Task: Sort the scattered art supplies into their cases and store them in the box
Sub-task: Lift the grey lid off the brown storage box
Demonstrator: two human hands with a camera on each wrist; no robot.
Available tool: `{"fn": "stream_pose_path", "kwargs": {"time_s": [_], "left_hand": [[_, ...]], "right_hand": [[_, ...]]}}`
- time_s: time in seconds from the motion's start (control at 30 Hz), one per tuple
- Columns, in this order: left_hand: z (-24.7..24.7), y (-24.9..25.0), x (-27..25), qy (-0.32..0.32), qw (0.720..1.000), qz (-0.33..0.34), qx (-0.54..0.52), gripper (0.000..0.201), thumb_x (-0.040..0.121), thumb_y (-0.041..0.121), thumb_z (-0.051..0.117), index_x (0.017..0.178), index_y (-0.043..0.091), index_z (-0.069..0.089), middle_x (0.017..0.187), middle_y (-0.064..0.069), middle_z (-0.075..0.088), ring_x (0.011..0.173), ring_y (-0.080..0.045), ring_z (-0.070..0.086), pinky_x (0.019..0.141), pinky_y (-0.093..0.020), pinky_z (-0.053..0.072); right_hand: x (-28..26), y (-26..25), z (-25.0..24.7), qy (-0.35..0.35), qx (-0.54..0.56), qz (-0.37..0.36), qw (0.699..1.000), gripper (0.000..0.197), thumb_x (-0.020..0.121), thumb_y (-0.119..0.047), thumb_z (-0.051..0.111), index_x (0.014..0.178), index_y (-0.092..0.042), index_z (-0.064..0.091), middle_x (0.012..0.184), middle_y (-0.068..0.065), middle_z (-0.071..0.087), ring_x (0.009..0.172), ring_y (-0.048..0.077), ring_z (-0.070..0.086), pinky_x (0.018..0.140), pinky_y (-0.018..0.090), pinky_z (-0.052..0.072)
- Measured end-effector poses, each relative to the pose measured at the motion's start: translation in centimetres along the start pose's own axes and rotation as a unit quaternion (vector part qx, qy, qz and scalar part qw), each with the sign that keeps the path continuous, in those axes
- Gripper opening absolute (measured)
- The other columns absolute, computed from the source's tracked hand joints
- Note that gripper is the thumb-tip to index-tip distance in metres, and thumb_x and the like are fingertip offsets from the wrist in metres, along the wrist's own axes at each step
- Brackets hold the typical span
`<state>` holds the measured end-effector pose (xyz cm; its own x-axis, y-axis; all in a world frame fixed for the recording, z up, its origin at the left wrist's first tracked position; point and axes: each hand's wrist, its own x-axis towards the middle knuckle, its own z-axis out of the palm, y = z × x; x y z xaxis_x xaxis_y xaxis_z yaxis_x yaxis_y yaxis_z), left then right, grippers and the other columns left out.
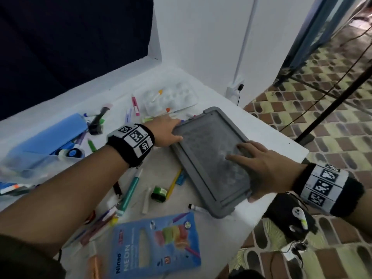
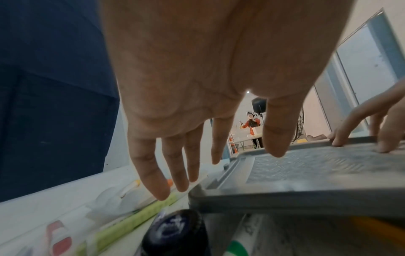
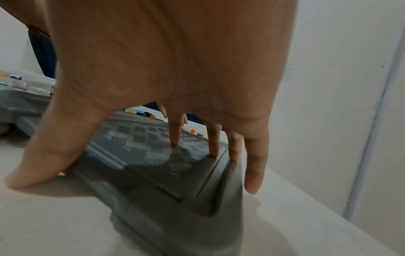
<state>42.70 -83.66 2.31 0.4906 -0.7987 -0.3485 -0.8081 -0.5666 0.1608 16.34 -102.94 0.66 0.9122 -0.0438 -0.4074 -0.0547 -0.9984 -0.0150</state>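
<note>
Two hands, left (image 1: pixel 165 131) and right (image 1: pixel 259 168), rest flat-fingered on one grey lid (image 1: pixel 209 154) beside one palette (image 1: pixel 171 98).

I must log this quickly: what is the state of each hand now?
Left hand: open, straight fingers at the far corner of the grey lid.
Right hand: open, fingertips spread on the lid, thumb at its near edge.

White table (image 1: pixel 259 125), cluttered with art supplies.
Grey lid (image 1: pixel 209 156) flat at right edge; white palette (image 1: pixel 171 97) at back; blue crayon pack (image 1: pixel 155 244) in front; green paint pot (image 1: pixel 159 193), teal marker (image 1: pixel 130 190), loose pens between.
</note>
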Motion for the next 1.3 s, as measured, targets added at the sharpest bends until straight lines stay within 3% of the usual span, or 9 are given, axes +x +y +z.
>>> {"fn": "stream_pose_path", "kwargs": {"time_s": [0.13, 0.27, 0.5, 0.73, 0.83, 0.97, 1.07, 1.17, 1.3], "left_hand": [[0.0, -0.3, 1.6, -0.021, 1.0, -0.016, 0.015, 0.045, 0.098, 0.05, 0.05, 0.129, 0.017, 0.05, 0.133, -0.009, 0.056, 0.116, -0.027, 0.054, 0.094, -0.037, 0.045], [-0.4, 0.1, 1.5, -0.004, 0.996, -0.079, 0.03, 0.056, 0.099, 0.051, 0.049, 0.147, 0.022, 0.041, 0.148, -0.004, 0.045, 0.134, -0.027, 0.044, 0.107, -0.045, 0.038], [-2.6, -0.6, 0.2, 0.074, 0.972, -0.127, -0.184, 0.032, 0.101, 0.018, 0.052, 0.132, 0.014, 0.06, 0.142, -0.003, 0.055, 0.127, -0.023, 0.053, 0.096, -0.022, 0.039], [-3.7, -1.9, -4.0, 0.137, 0.939, -0.137, -0.284, 0.034, 0.105, 0.009, 0.043, 0.133, 0.014, 0.061, 0.127, 0.002, 0.063, 0.117, -0.013, 0.055, 0.09, -0.016, 0.038], [-3.2, -2.0, -6.5, 0.219, 0.895, -0.174, -0.347, 0.035, 0.105, 0.007, 0.043, 0.135, 0.013, 0.058, 0.123, 0.008, 0.059, 0.117, -0.008, 0.051, 0.084, 0.001, 0.038], [-0.6, -2.1, -9.8, 0.345, 0.805, -0.221, -0.429, 0.035, 0.103, 0.003, 0.045, 0.133, 0.016, 0.057, 0.115, 0.009, 0.064, 0.111, -0.002, 0.06, 0.097, -0.015, 0.046], [2.0, -1.3, -12.3, 0.42, 0.708, -0.235, -0.517, 0.036, 0.104, 0.001, 0.041, 0.13, 0.014, 0.062, 0.123, -0.002, 0.067, 0.121, -0.024, 0.061, 0.102, -0.036, 0.048], [3.8, 1.0, -14.8, 0.492, 0.635, -0.253, -0.54, 0.038, 0.105, 0.002, 0.04, 0.133, 0.016, 0.061, 0.12, 0.01, 0.07, 0.117, -0.011, 0.063, 0.098, -0.03, 0.049], [5.9, 4.3, -17.9, 0.556, 0.553, -0.27, -0.559, 0.036, 0.106, 0.01, 0.042, 0.136, 0.02, 0.058, 0.132, 0.005, 0.065, 0.122, -0.014, 0.06, 0.102, -0.039, 0.047]], "right_hand": [[0.8, 1.1, -0.2, 0.017, -0.002, -0.034, 0.999, 0.121, 0.048, -0.086, 0.063, 0.148, -0.049, 0.007, 0.155, 0.006, 0.011, 0.143, 0.031, 0.011, 0.104, 0.047, 0.046], [1.7, 1.9, -0.1, 0.024, -0.001, -0.064, 0.998, 0.121, 0.048, -0.09, 0.058, 0.149, -0.051, 0.004, 0.159, 0.005, 0.003, 0.147, 0.031, 0.006, 0.106, 0.049, 0.044], [2.8, 3.5, -1.0, 0.034, 0.04, -0.137, 0.989, 0.119, 0.059, -0.078, 0.069, 0.15, -0.05, -0.002, 0.161, -0.005, -0.007, 0.149, 0.025, -0.004, 0.115, 0.046, 0.035], [5.0, 5.7, -3.1, 0.093, 0.055, -0.182, 0.977, 0.113, 0.067, -0.061, 0.072, 0.152, -0.049, -0.001, 0.162, -0.004, -0.002, 0.15, 0.024, -0.002, 0.116, 0.048, 0.033], [6.0, 5.8, -3.7, 0.16, 0.099, -0.162, 0.969, 0.113, 0.072, -0.042, 0.077, 0.156, -0.038, 0.002, 0.164, 0.001, -0.004, 0.152, 0.028, -0.003, 0.118, 0.051, 0.029], [7.8, 5.5, -4.5, 0.267, 0.234, -0.108, 0.929, 0.107, 0.08, -0.01, 0.075, 0.158, -0.022, 0.003, 0.163, 0.002, -0.011, 0.152, 0.034, 0.008, 0.116, 0.048, 0.031], [8.9, 4.2, -6.5, 0.227, 0.419, -0.072, 0.876, 0.08, 0.092, -0.007, 0.062, 0.154, -0.03, 0.017, 0.156, -0.005, 0.022, 0.139, 0.027, 0.038, 0.108, 0.048, 0.043], [8.5, 1.7, -9.1, 0.155, 0.626, -0.09, 0.758, 0.041, 0.101, -0.007, 0.042, 0.121, -0.038, 0.059, 0.118, 0.015, 0.066, 0.1, 0.033, 0.065, 0.092, 0.059, 0.052], [8.9, -0.8, -10.3, 0.146, 0.62, -0.143, 0.758, 0.043, 0.102, -0.009, 0.042, 0.129, -0.039, 0.056, 0.099, 0.003, 0.074, 0.095, 0.019, 0.069, 0.086, 0.042, 0.055]]}}
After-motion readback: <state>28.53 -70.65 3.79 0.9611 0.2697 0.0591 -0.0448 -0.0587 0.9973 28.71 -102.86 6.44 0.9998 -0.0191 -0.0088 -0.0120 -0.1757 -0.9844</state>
